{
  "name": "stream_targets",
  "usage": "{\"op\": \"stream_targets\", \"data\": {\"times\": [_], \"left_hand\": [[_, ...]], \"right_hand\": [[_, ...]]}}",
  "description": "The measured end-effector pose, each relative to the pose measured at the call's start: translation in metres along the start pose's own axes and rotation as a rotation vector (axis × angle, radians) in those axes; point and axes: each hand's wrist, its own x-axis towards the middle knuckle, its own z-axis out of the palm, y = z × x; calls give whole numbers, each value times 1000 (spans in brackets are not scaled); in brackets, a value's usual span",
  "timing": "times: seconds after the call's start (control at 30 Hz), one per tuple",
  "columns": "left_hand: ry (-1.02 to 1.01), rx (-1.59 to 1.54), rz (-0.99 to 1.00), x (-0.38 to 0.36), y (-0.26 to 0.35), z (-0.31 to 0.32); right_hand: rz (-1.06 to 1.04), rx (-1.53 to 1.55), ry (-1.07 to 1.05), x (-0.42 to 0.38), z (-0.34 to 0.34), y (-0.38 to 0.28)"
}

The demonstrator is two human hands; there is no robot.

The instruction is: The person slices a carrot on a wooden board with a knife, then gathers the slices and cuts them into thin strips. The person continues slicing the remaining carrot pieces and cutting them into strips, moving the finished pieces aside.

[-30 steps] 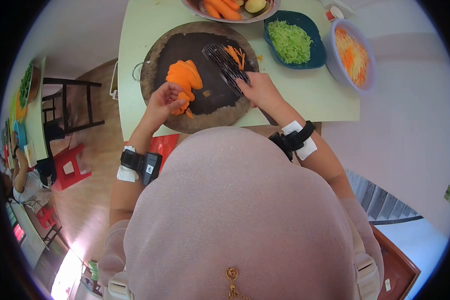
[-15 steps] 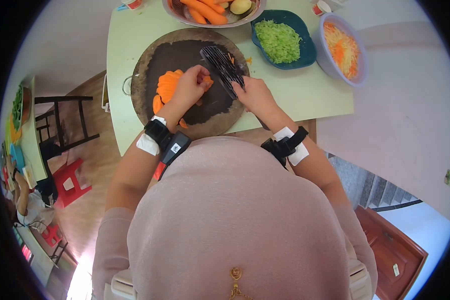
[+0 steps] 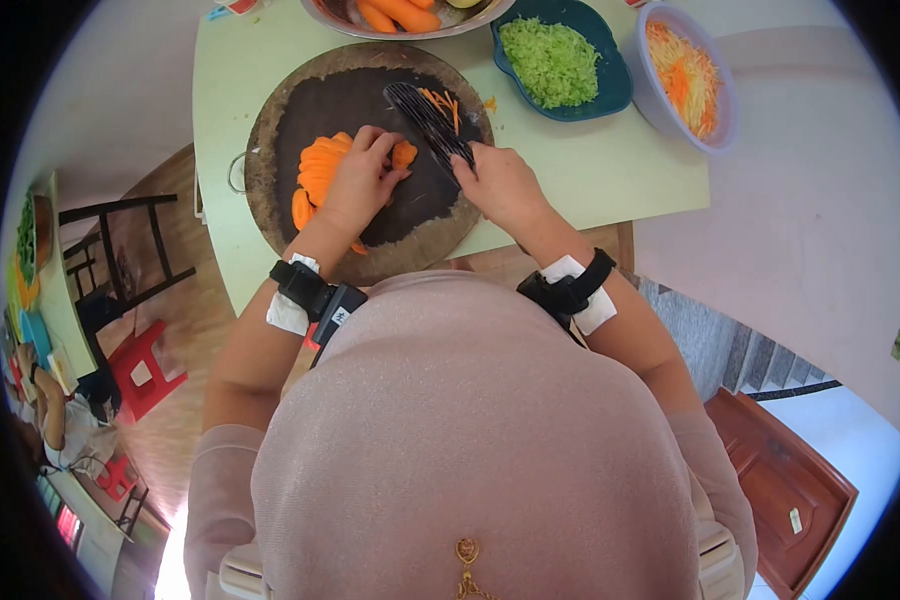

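On the dark middle of a round wooden chopping board (image 3: 270, 190), my left hand (image 3: 366, 178) has its fingers curled with the tips against a few carrot slices (image 3: 404, 155). More sliced carrot (image 3: 320, 165) fans out to its left, partly hidden behind the hand and forearm. My right hand (image 3: 505, 185) is closed round the handle end of a dark knife (image 3: 425, 118). Its broad blade has pale streaks and points up and to the left, a little apart from the slices. Thin carrot shreds (image 3: 442, 106) lie on the blade's far side.
Beyond the board stand a metal bowl (image 3: 425, 36) of whole carrots, a dark green basin (image 3: 618, 95) of shredded green vegetable and a lilac basin (image 3: 727, 118) of orange and pale shreds. A person (image 3: 70, 425) is at another table on the left, near a red stool (image 3: 150, 370).
The knife has shifted left and slightly up, and carrot shreds now show beyond it. My left hand has moved slightly left and down. The whole view has shifted a little.
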Motion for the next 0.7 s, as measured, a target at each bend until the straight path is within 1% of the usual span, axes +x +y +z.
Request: {"op": "stream_targets", "data": {"times": [0.13, 0.17, 0.23, 0.27, 0.33, 0.57, 0.63, 0.67, 0.7], "left_hand": [[64, 25, 56, 1, -3, 8], [65, 22, 54, 2, -4, 9], [63, 112, 133, 5, -6, 10], [62, 109, 130, 7, -6, 9], [-20, 112, 158, 12, -7, 5], [-116, 67, 181, 19, -6, -7], [-104, -1, 43, 18, -1, -9], [-107, 1, 46, 17, 4, -9], [-97, 38, -12, 15, 10, -9]], "right_hand": [[-20, -22, 31, -2, 2, -1], [-20, -25, 27, -2, 2, -2], [-17, -43, 32, -2, 1, -3], [-15, -46, 29, -2, 1, -3], [-13, -34, 33, -2, 1, -2], [-7, -27, 35, -4, 1, -4], [2, -13, 11, -4, 0, -4], [5, -10, 14, -3, 1, -3], [7, -11, 12, -2, 2, -1]]}}
